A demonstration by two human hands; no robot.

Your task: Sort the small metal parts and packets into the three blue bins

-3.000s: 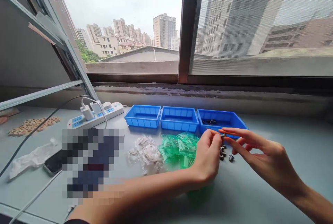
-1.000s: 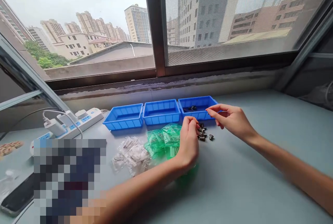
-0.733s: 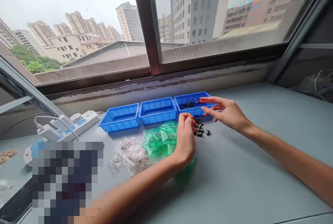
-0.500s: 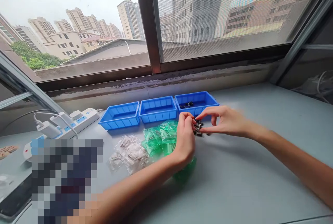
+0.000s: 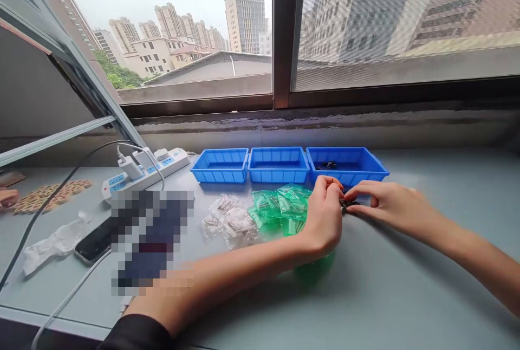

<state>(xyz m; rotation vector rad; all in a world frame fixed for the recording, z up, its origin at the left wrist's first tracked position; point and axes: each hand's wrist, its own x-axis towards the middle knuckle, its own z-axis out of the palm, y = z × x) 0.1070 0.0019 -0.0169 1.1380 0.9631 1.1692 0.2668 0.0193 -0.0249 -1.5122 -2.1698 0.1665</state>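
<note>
My left hand (image 5: 325,212) is closed, its fingertips curled together above the table beside a few small dark metal parts (image 5: 345,207). What its fingers hold, if anything, is hidden. From the right, my right hand (image 5: 392,203) pinches at those dark parts with thumb and forefinger, close to the left fingertips. Green plastic bags (image 5: 268,209) lie in a heap left of and partly under my left wrist. Further left are clear bags (image 5: 233,222) with pale pieces inside. The right blue bin (image 5: 349,177), just behind my hands, holds some dark pieces (image 5: 328,165).
A middle blue bin (image 5: 279,176) and a left blue bin (image 5: 219,176) continue the row. To the left are a power strip (image 5: 179,160) with plugs, cables, a phone (image 5: 95,241) and crumpled plastic (image 5: 57,244). Another person's hand (image 5: 8,197) shows at the left edge near small tan pieces (image 5: 52,195).
The view has swung left, so everything sits further right in the picture. My right thumb and forefinger, apart before, have come together on the dark parts. My left hand keeps its curled pose.
</note>
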